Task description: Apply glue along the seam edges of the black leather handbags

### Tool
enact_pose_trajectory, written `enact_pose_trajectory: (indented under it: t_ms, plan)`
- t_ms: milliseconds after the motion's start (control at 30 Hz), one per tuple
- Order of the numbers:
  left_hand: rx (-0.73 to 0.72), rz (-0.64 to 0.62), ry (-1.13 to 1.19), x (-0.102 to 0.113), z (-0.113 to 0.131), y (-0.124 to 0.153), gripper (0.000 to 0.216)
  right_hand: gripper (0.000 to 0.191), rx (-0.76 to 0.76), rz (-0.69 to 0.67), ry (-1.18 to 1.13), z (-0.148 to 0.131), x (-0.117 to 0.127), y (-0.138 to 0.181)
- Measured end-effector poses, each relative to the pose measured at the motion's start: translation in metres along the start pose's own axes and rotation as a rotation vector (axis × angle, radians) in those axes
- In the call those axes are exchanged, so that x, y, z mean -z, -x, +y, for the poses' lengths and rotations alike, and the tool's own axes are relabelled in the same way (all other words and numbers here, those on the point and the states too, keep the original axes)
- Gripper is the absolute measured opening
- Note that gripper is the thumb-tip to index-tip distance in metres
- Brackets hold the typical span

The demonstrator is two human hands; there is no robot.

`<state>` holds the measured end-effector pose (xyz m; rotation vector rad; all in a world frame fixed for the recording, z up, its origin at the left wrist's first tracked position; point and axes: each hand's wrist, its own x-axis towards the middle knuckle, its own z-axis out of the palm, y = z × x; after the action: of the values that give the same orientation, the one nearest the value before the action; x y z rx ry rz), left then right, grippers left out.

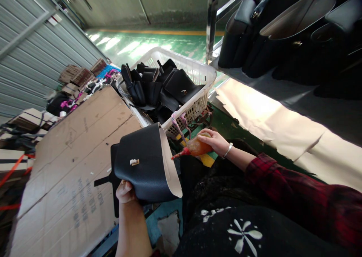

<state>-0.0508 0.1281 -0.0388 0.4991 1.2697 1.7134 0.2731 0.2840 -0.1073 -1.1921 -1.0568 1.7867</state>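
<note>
Black bag body [149, 174] in the left hand [126, 191], clutched by its near edge with thumb and knuckles closed in on the material; some fingers hidden behind it. Tilted, with its pale-lined opening [169, 162] toward the right hand [213, 139]. Just beyond the left grip, on the bag's front, a small clasp [134, 161] with a white covering. In the right hand, wrapped snugly around, a squeeze bottle [199, 147] with orange contents, its red nozzle [182, 152] pointed at the opening's edge; cannot tell whether touching. Just behind the right grip, a silver bracelet [227, 150], then a plaid sleeve [283, 189]. Between the forearms, dark clothing [215, 232] with a white flower print. Left of the left grip, brown cardboard [70, 155] with printed lettering. Beyond both hands, a white plastic basket [208, 73] heaped with black bag pieces [178, 85]. Right of the right grip, pale sheeting [283, 125], with black bags [254, 53] on a rack [211, 27] above. Far past the left grip, stacked bundles [82, 76]. Farthest, green floor [127, 48] and a corrugated wall [25, 31].
</note>
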Motion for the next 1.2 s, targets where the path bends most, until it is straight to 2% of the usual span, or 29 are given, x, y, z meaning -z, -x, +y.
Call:
enact_pose_trajectory:
  t_ms: [233,600,800,967,1200]
  plan:
    - [-0.005,-0.013,0.003,0.002,-0.002,-0.001,0.037,0.044,-0.008,-0.051,0.048,-0.002,0.003,0.014]
    - [0.012,-0.018,-0.053,-0.001,0.000,0.001,0.036,0.045,-0.022,-0.142,0.122,0.003,0.005,0.034]
    - [0.048,-0.016,-0.092,0.001,0.001,-0.001,0.044,0.044,0.016,-0.051,0.139,0.005,0.011,0.031]
    - [0.072,-0.023,-0.117,-0.001,0.003,0.000,0.045,0.046,0.014,0.036,0.004,0.008,0.013,0.021]
    - [0.027,0.012,-0.130,-0.013,0.005,0.002,0.046,0.049,-0.110,0.065,-0.306,0.016,-0.006,0.005]
